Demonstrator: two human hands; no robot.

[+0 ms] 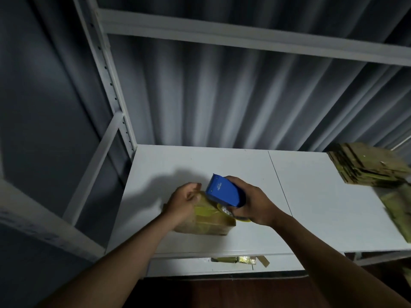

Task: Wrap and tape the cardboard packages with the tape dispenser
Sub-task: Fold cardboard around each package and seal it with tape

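Note:
A cardboard package [206, 221] wrapped in yellowish tape lies on the white shelf board [311, 196]. My left hand [184, 201] rests on the package's left top edge, fingers curled over it. My right hand [251, 203] grips a blue tape dispenser [224, 192] with its serrated blade pointing up and away. The dispenser sits just above the package's right end. A yellowish tape roll [231, 213] shows under the dispenser, partly hidden by my fingers.
A stack of flattened cardboard sheets [367, 165] lies at the right end of the shelf, with more blurred cardboard [398, 210] below it. White rack uprights [111, 85] stand left. Taped pieces [240, 260] show on the lower shelf. A grey curtain hangs behind.

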